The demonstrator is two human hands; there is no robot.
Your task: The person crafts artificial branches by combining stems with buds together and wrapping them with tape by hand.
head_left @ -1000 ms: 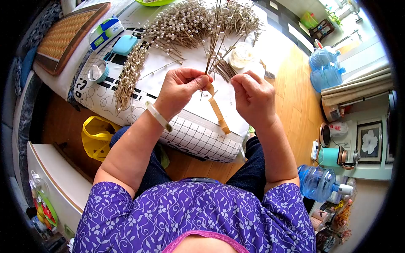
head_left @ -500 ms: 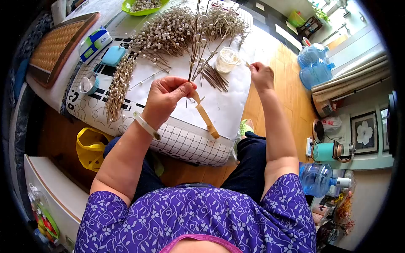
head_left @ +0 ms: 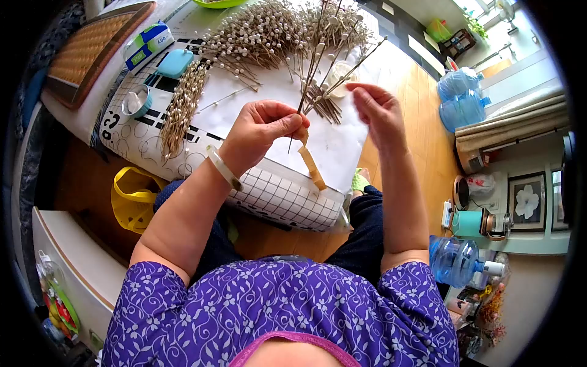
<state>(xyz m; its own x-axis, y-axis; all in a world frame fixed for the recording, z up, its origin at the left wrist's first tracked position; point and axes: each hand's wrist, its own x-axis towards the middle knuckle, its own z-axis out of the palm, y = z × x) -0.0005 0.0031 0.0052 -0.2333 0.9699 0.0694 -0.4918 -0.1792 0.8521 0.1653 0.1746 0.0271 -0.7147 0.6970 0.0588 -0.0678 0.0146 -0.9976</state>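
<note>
My left hand (head_left: 266,131) pinches several dark, thin twigs with pale buds (head_left: 313,73) near their lower ends. They stand upright and fan out above my fingers. From the same grip hangs a strip of tan tape (head_left: 310,162). My right hand (head_left: 380,116) is raised to the right of the twigs, its fingertips close to one slanting twig. Motion blurs those fingers, so I cannot make out whether they hold anything. Just behind the twigs lie a pile of short cut stems (head_left: 324,104) and a round clear tub (head_left: 343,74), partly hidden.
Large heaps of budded twigs (head_left: 254,37) cover the back of the table, with a narrower bundle (head_left: 186,101) at left. Beside it are a blue box (head_left: 175,63), a tissue pack (head_left: 147,46) and a small round container (head_left: 137,101). A yellow bag (head_left: 131,202) sits below.
My right hand has come left toward the twigs; earlier its fingers pinched a small pale thing. My left hand, with twigs and tape, has shifted slightly right and up in view.
</note>
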